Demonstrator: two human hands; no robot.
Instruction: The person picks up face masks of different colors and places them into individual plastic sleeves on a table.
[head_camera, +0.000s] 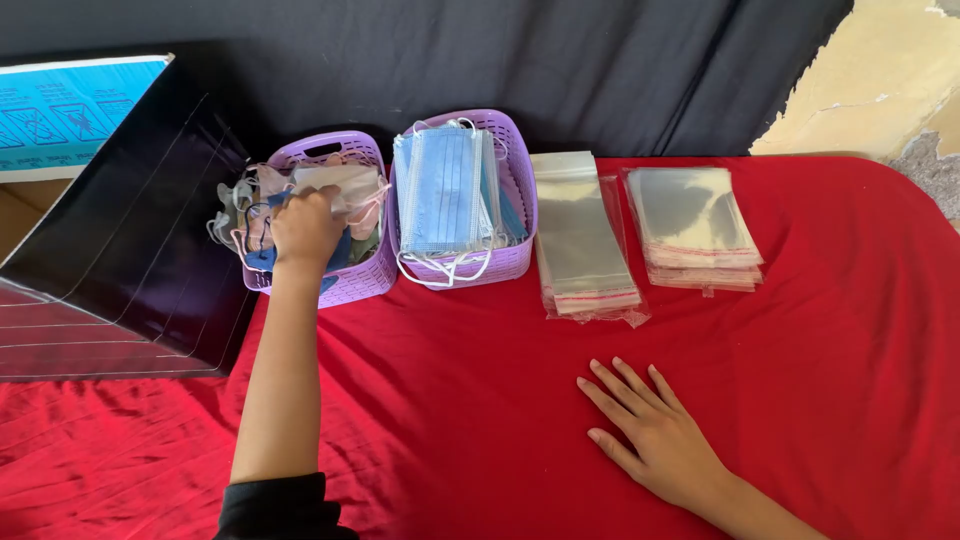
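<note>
The left hand is seen in the upper left of the frame, reached into the left basket. Its fingers are curled down into the mixed masks heaped there; the back of the hand faces the camera, so whether a mask is actually pinched cannot be told. The masks lie directly under and just beyond the fingertips, toward the top of the frame, in a loose pile with no single long axis to be made out.

The right hand is laid flat, palm down, on the red cloth at lower centre-right, fingers spread and straight, nothing held. It is well apart from both baskets; the left hand is plainly the nearer to the masks.

Just right of the left basket, touching it, a second basket is noted, holding stacked blue masks with long axes running up the frame. Further right, two piles of clear bags are recorded. A dark carton stands at the left edge.
</note>
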